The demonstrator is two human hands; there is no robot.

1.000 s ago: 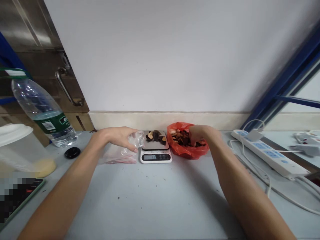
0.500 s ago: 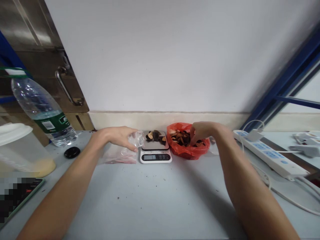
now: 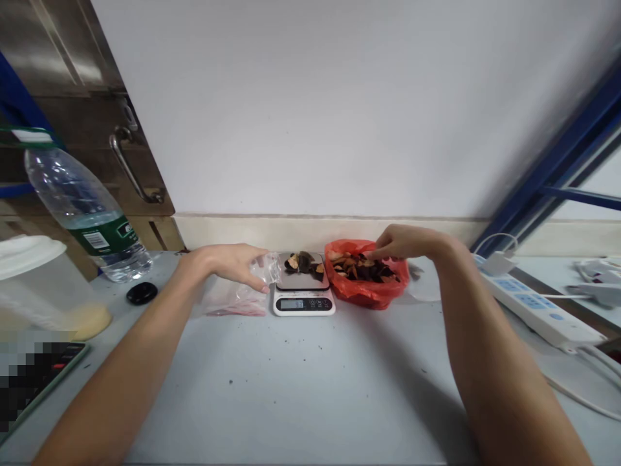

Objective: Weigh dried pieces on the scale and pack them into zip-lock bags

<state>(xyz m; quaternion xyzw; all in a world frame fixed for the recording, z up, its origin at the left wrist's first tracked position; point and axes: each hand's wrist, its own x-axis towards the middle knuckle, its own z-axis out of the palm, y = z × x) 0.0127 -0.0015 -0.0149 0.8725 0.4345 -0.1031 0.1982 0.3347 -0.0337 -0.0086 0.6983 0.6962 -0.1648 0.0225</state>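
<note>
A small white kitchen scale [image 3: 303, 301] stands near the wall with a few dark and orange dried pieces [image 3: 303, 263] on its steel plate. To its right lies a red plastic bag [image 3: 367, 290] full of the same pieces. My right hand [image 3: 405, 242] hovers just above that bag, fingers pinched together; what they hold is too small to make out. My left hand [image 3: 228, 261] rests left of the scale, closed on a clear plastic bag [image 3: 262, 268] whose body lies on the table below it.
A water bottle [image 3: 85, 213] leans at the far left, with a black cap [image 3: 141, 292] and a lidded translucent tub [image 3: 39, 285] near it. A white power strip [image 3: 538, 304] with cables lies at the right. A metal cabinet door handle [image 3: 127, 167] is behind the bottle.
My right hand has lifted out of the red bag and moved up and slightly right, its fingers now pinched above the bag. My left hand has stayed put.
</note>
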